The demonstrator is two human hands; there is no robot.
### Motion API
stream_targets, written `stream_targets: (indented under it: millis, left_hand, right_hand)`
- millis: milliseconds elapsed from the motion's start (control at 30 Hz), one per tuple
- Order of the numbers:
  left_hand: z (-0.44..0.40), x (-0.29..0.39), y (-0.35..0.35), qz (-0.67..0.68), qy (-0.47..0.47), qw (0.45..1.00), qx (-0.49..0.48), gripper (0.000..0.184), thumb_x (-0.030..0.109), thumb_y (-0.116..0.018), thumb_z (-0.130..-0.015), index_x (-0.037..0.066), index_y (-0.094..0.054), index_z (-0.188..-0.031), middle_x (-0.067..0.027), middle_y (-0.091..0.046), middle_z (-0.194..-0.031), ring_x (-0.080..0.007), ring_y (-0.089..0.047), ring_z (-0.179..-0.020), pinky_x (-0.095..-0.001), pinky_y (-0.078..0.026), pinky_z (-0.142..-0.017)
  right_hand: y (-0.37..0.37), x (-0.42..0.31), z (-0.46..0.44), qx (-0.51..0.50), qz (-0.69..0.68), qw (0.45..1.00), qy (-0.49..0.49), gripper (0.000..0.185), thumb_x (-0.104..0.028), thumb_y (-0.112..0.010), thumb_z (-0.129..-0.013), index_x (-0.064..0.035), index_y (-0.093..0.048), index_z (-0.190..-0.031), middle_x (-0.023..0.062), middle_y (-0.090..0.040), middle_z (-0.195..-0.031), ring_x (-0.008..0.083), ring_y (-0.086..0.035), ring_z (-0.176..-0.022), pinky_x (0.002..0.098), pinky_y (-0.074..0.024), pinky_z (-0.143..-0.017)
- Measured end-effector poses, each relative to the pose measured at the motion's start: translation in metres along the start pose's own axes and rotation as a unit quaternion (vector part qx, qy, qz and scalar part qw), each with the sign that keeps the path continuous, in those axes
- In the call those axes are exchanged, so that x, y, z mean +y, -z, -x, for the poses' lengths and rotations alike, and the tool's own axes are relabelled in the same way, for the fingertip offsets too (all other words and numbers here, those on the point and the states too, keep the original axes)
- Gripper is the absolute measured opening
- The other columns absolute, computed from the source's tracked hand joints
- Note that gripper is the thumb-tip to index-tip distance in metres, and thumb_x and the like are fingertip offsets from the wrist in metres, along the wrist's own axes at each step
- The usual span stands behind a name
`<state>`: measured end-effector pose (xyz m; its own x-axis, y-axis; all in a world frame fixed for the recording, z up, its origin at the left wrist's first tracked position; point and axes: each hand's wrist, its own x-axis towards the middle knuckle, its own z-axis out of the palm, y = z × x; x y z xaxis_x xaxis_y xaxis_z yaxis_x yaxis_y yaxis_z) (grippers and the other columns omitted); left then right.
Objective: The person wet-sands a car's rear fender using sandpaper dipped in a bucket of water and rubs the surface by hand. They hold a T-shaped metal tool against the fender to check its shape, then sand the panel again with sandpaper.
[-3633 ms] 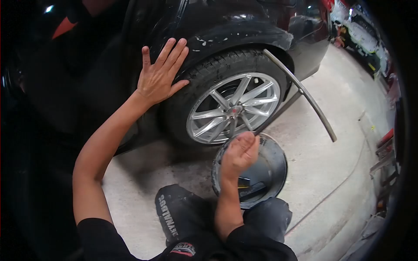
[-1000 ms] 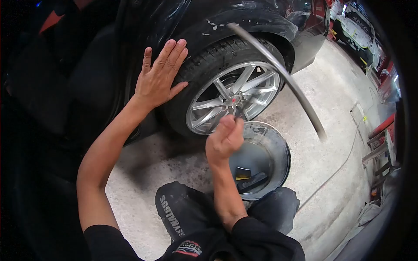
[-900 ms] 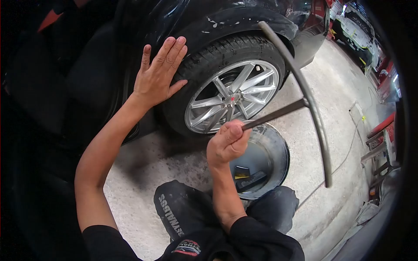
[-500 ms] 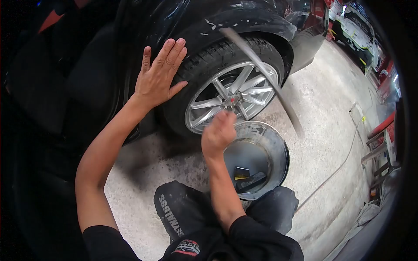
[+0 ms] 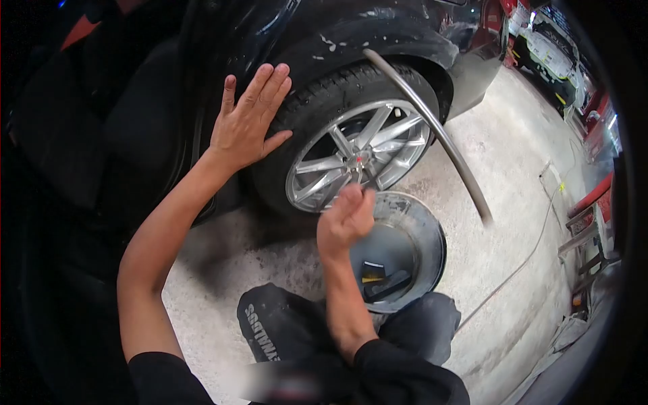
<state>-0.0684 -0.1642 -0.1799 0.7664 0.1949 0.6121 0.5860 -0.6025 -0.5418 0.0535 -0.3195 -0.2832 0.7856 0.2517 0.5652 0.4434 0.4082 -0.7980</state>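
My left hand (image 5: 250, 118) lies flat on the car's black body panel beside the rear tyre, fingers stretched and thumb out. My right hand (image 5: 345, 223) is closed, slightly blurred, above the bucket's far left side. A short dark shaft shows by its fingers, and beyond it a long curved grey bar (image 5: 435, 123) slants across the wheel and fender; together they look like a squeegee, though the joint is hard to make out. Behind stands the silver multi-spoke wheel (image 5: 360, 162). White spots mark the fender (image 5: 418, 47) above the tyre.
Between my knees and the wheel sits a round bucket (image 5: 437, 246) of water, with a dark block and a dark-and-yellow piece (image 5: 372, 271) inside. A cable (image 5: 513, 273) runs over the concrete floor. Car parts (image 5: 550, 50) and a metal stand (image 5: 584, 233) are at the right.
My right hand has shifted slightly to the right and down, and the curved bar has moved the same way. My left hand is almost unmoved on the panel.
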Motion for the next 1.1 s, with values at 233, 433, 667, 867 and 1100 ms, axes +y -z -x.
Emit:
stream_targets:
  millis: [233,433,667,867,1100]
  left_hand:
    - [-0.005,-0.003,0.003,-0.006,0.007,1.0,-0.006,0.095,0.058,-0.063,-0.09,0.006,-0.03,-0.163,-0.0079,-0.019,-0.174,-0.0263,-0.01,-0.162,-0.0597,0.008,-0.126]
    - [0.001,0.001,0.0,0.012,0.001,1.0,-0.004,0.095,0.058,-0.062,-0.091,0.006,-0.03,-0.163,-0.0078,-0.019,-0.174,-0.0261,-0.009,-0.162,-0.0598,0.009,-0.126]
    - [0.001,0.0,0.0,0.021,-0.002,1.0,0.003,0.094,0.057,-0.062,-0.091,0.006,-0.029,-0.163,-0.0072,-0.018,-0.174,-0.0258,-0.009,-0.162,-0.0596,0.009,-0.126]
    - [-0.002,-0.002,0.0,0.021,-0.002,1.0,0.006,0.095,0.058,-0.063,-0.09,0.006,-0.03,-0.163,-0.0073,-0.018,-0.174,-0.0257,-0.009,-0.162,-0.0596,0.009,-0.126]
    - [0.0,0.0,0.001,0.014,0.004,1.0,-0.002,0.096,0.058,-0.063,-0.09,0.006,-0.03,-0.163,-0.0078,-0.018,-0.174,-0.0255,-0.008,-0.162,-0.0595,0.009,-0.126]
  right_hand:
    - [-0.008,0.004,-0.003,-0.024,0.046,0.997,0.048,0.031,-0.019,-0.052,-0.11,-0.0032,-0.05,-0.084,0.0033,-0.048,-0.062,0.0116,-0.046,-0.053,0.0308,-0.0383,-0.05]
    - [-0.013,0.015,0.001,-0.003,0.028,0.997,0.068,0.03,-0.02,-0.052,-0.111,-0.001,-0.052,-0.088,0.0048,-0.047,-0.063,0.0102,-0.046,-0.052,0.0302,-0.0366,-0.049]
    - [-0.005,0.0,0.007,0.029,-0.061,0.998,-0.002,0.022,-0.015,-0.056,-0.108,-0.0008,-0.055,-0.091,0.0126,-0.047,-0.066,0.0178,-0.047,-0.052,0.0352,-0.0391,-0.051]
    - [-0.014,-0.002,-0.008,-0.039,0.054,0.994,0.087,0.018,-0.014,-0.059,-0.106,-0.0019,-0.058,-0.093,0.0134,-0.055,-0.065,0.0243,-0.056,-0.05,0.0359,-0.0435,-0.05]
    - [-0.019,0.007,-0.009,-0.1,0.058,0.992,0.046,0.027,-0.016,-0.052,-0.11,-0.0003,-0.054,-0.087,0.0012,-0.05,-0.063,0.0076,-0.048,-0.055,0.0292,-0.0395,-0.051]
